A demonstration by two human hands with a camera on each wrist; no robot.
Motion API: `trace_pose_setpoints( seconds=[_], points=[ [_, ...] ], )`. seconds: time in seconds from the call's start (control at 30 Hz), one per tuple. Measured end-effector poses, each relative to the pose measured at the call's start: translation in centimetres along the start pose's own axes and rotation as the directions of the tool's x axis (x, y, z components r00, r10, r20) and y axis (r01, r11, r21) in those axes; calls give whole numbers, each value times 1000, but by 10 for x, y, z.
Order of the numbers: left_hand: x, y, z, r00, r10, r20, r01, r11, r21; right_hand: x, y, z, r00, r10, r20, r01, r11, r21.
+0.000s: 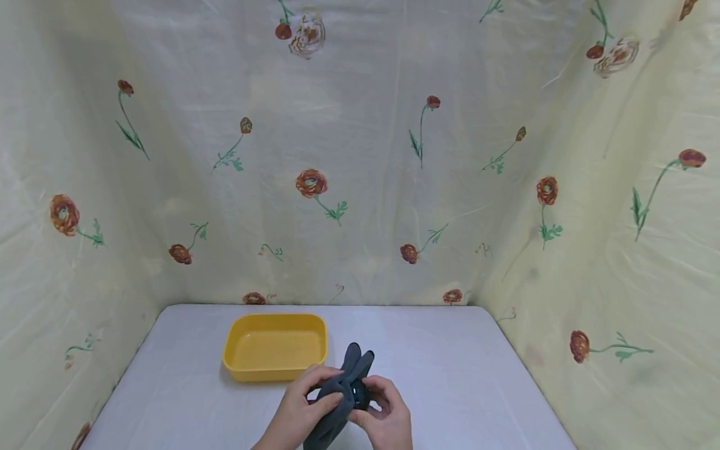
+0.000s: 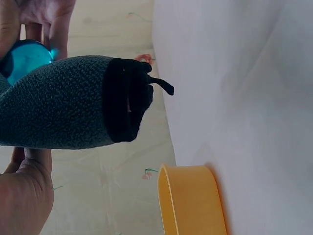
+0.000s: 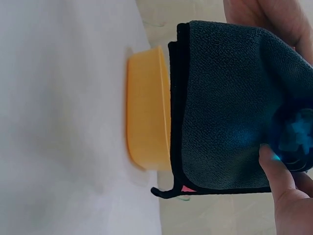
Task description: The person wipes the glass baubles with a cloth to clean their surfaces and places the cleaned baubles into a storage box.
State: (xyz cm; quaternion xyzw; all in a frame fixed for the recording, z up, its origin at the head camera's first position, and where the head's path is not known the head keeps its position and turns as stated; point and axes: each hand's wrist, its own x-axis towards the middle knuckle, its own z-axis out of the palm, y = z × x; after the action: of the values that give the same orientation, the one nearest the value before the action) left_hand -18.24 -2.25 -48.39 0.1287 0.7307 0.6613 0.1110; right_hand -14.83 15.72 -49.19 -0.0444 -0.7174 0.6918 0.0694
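Observation:
A dark grey towelling cloth (image 1: 325,430) with black edging is held up over the table's near part. My left hand (image 1: 300,403) grips its folded middle between thumb and fingers. Against the cloth's right side is a round, glossy thing (image 1: 360,395), dark in the head view and bright blue in the left wrist view (image 2: 29,61). My right hand (image 1: 387,414) holds this round thing by its edge, thumb below and fingers above. In the right wrist view the cloth (image 3: 225,107) hangs spread behind it, with a small black loop at one corner.
A yellow rectangular tub (image 1: 274,375) stands on the white-covered table (image 1: 439,369), just beyond and left of my hands. Flower-printed sheets (image 1: 365,137) enclose the table at the back and both sides.

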Motion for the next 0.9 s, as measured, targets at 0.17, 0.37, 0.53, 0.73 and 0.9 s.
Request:
trace_pose_setpoints(
  seconds=[0.17, 0.37, 0.53, 0.73, 0.9],
  points=[
    [2, -1, -1, 1000, 7, 2, -7, 1000, 6, 1, 0, 0, 1000, -1, 7, 1, 1000, -8],
    [2, -3, -1, 1000, 0, 11, 0, 1000, 1, 1, -1, 0, 1000, -8, 27, 8, 1000, -14],
    [3, -1, -1, 1000, -3, 13, 3, 1000, 16, 2, -1, 1, 1000, -18, 24, 18, 1000, -13],
    [7, 4, -1, 1000, 5, 7, -5, 999, 46, 3, -2, 2, 999, -52, 5, 53, 998, -22],
    [5, 3, 0, 1000, 4, -2, -3, 999, 38, 2, -3, 3, 998, -66, 7, 66, 996, -60]
  ],
)
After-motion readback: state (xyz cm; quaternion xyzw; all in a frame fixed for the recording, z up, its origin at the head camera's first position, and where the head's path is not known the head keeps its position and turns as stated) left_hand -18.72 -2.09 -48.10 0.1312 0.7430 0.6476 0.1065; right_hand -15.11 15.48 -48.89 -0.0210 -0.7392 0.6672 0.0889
